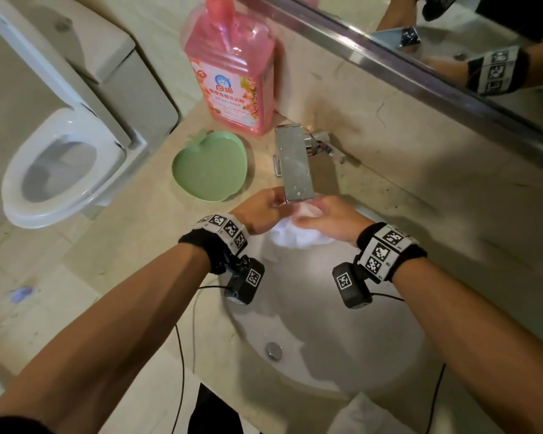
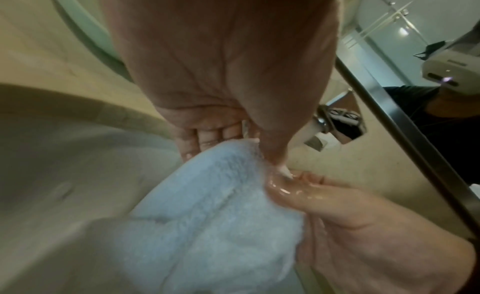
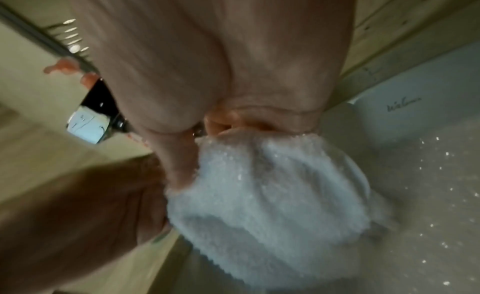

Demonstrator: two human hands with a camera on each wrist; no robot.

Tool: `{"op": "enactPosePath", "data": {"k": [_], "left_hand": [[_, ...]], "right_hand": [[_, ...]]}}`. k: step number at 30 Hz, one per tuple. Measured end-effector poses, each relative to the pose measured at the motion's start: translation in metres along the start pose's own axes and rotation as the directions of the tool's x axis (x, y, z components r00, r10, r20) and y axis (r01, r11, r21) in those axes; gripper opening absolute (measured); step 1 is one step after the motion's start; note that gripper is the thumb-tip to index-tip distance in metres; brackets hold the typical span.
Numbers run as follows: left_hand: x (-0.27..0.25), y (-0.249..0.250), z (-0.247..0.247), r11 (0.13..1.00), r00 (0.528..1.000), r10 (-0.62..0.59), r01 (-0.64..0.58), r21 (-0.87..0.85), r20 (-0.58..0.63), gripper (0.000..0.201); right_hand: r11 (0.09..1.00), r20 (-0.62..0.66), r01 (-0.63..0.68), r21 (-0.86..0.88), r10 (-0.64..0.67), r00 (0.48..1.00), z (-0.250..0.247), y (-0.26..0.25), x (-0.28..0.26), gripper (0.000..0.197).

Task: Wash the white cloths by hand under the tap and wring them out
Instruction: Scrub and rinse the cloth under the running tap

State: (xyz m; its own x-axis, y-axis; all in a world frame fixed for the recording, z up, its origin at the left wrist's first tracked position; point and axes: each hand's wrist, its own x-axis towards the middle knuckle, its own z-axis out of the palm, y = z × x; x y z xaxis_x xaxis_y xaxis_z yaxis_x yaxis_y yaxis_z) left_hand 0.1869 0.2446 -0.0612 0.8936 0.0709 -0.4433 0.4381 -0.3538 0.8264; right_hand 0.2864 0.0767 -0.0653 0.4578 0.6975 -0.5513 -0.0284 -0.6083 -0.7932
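A wet white cloth (image 1: 298, 231) hangs bunched over the white sink basin (image 1: 326, 349), right below the spout of the chrome tap (image 1: 293, 164). My left hand (image 1: 264, 211) grips its upper edge from the left, thumb and fingers pinching the fabric (image 2: 221, 195). My right hand (image 1: 329, 219) grips the same top from the right, fingers curled round the cloth (image 3: 265, 195). Both hands meet under the spout, which hides their fingertips in the head view. Water drops speckle the basin in the right wrist view.
A pink detergent bottle (image 1: 232, 73) stands behind a green apple-shaped dish (image 1: 210, 167) on the beige counter left of the tap. A toilet (image 1: 60, 164) is at far left. A mirror (image 1: 452, 42) runs along the wall. The drain plug (image 1: 274, 350) sits in the basin.
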Motion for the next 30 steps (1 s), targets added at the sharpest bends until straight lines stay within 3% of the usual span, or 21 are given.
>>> {"op": "enactPosePath", "data": {"k": [1, 4, 6, 10, 12, 14, 15, 18, 20, 23, 27, 30], "left_hand": [[0.001, 0.005, 0.003, 0.999, 1.0, 0.019, -0.02, -0.033, -0.022, 0.031], [0.006, 0.008, 0.01, 0.981, 0.993, 0.053, -0.071, -0.182, -0.105, 0.036], [0.009, 0.002, 0.011, 0.989, 0.999, -0.015, 0.007, -0.15, -0.052, 0.044], [0.012, -0.013, 0.017, 0.995, 0.995, -0.102, 0.102, -0.004, -0.024, 0.009], [0.011, -0.008, 0.016, 0.997, 0.994, -0.079, 0.08, 0.02, -0.069, 0.007], [0.01, -0.001, 0.013, 0.999, 0.995, -0.029, 0.031, 0.021, -0.094, 0.022], [0.009, 0.004, 0.011, 1.0, 0.995, -0.014, 0.016, 0.02, -0.096, 0.029], [0.002, 0.012, 0.007, 1.0, 0.998, 0.007, -0.007, -0.006, -0.07, 0.033], [-0.002, 0.01, 0.002, 0.998, 0.998, -0.031, 0.029, -0.051, -0.055, 0.037], [-0.007, -0.002, -0.002, 0.989, 0.995, -0.093, 0.096, 0.109, -0.032, 0.043], [-0.01, -0.012, 0.001, 0.986, 0.994, -0.07, 0.082, 0.145, -0.086, 0.032], [-0.011, -0.008, 0.002, 0.993, 0.993, -0.021, 0.035, 0.114, -0.118, 0.028]], "right_hand": [[0.999, -0.024, 0.0, -0.037, -0.001, 1.0, 0.001, 0.001, -0.001, 0.008], [0.999, -0.118, -0.008, 0.046, 0.013, 0.993, -0.001, 0.003, 0.0, 0.018], [0.985, -0.159, 0.016, 0.171, 0.012, 0.987, -0.005, 0.004, -0.002, 0.02], [0.935, -0.198, 0.046, 0.35, 0.026, 0.98, -0.015, 0.01, -0.003, 0.01], [0.938, -0.227, 0.032, 0.346, 0.051, 0.972, -0.018, 0.014, -0.005, 0.032], [0.981, -0.212, 0.0, 0.196, 0.043, 0.976, -0.017, 0.017, -0.007, 0.056], [0.993, -0.181, 0.0, 0.119, 0.022, 0.983, -0.014, 0.018, -0.007, 0.053], [0.999, -0.14, 0.037, 0.017, -0.034, 0.99, 0.0, 0.014, -0.008, 0.013], [0.997, -0.143, 0.022, 0.075, -0.011, 0.99, 0.005, 0.006, -0.006, 0.018], [0.977, -0.141, 0.034, 0.209, -0.005, 0.99, 0.005, 0.001, -0.005, 0.018], [0.917, -0.201, 0.064, 0.395, 0.018, 0.979, 0.001, -0.001, -0.011, 0.018], [0.932, -0.253, 0.057, 0.357, 0.038, 0.967, -0.005, 0.003, -0.013, 0.045]]}}
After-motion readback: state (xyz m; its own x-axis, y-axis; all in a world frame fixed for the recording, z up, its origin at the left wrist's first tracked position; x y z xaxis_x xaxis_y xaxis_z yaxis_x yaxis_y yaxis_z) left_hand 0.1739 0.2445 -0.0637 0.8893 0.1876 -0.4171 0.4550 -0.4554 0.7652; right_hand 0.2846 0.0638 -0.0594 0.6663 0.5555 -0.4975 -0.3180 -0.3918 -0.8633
